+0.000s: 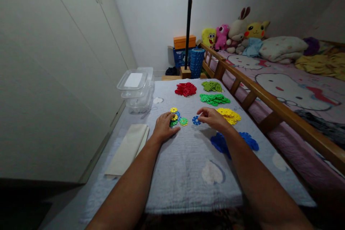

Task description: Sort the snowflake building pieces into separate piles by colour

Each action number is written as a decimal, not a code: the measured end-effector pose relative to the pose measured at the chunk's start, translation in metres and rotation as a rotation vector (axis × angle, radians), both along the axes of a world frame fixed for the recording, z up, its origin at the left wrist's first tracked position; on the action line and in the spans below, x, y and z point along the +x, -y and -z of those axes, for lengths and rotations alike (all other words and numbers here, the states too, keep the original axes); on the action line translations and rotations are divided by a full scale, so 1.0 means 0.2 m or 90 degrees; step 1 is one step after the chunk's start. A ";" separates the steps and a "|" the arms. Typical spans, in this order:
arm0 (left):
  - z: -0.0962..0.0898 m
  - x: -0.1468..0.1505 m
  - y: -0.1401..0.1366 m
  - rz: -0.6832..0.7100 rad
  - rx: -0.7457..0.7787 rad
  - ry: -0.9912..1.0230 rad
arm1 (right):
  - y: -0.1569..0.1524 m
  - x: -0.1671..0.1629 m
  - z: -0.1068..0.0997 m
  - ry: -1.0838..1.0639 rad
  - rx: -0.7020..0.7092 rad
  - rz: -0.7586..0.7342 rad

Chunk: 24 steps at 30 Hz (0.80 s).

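My right hand (212,118) pinches a blue snowflake disc (196,120), a flat notched plastic piece, between thumb and fingertips just above the cloth. My left hand (162,128) lies on the cloth with thumb and fingers apart, its fingertips touching a small mixed group of discs. In that group are a yellow disc (174,110) at the far side, blue ones partly covered, and a green-and-yellow disc (183,121) at the right. A pile of blue discs (220,142) is partly hidden under my right forearm. Beside my right wrist lies a yellow pile (230,115).
Red discs (185,89), lime discs (211,86) and green discs (215,99) are heaped toward the table's far end. Clear plastic containers (137,91) are stacked at left, behind a folded beige cloth (128,150). A wooden bed rail (258,104) borders the right side.
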<state>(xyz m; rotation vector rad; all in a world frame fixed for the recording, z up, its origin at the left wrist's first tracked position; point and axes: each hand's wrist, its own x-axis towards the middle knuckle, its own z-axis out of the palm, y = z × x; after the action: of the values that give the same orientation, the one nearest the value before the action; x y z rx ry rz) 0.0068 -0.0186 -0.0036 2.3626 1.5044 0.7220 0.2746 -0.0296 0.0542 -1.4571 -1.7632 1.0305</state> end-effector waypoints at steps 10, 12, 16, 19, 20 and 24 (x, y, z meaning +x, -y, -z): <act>0.00 0.00 -0.01 0.007 0.003 -0.010 | 0.24 0.32 -0.06 0.149 -0.108 -0.121; 0.00 0.00 -0.01 0.007 0.003 -0.011 | 0.25 0.33 -0.06 0.165 -0.114 -0.134; 0.00 0.00 -0.01 0.007 0.007 -0.013 | 0.26 0.32 -0.06 0.272 -0.077 -0.141; 0.00 0.00 -0.01 0.013 0.006 -0.012 | 0.24 0.26 -0.08 0.350 -0.004 -0.119; 0.00 0.00 -0.01 0.013 0.005 -0.011 | 0.23 0.22 -0.10 0.362 0.016 -0.117; 0.00 0.00 -0.01 0.010 0.013 -0.011 | 0.16 -0.01 -0.13 0.375 0.064 -0.156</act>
<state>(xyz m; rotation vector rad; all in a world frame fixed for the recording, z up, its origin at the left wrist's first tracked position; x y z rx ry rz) 0.0066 -0.0175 -0.0036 2.3992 1.4895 0.7188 0.2724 -0.0622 0.0797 -1.6149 -2.4183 0.6428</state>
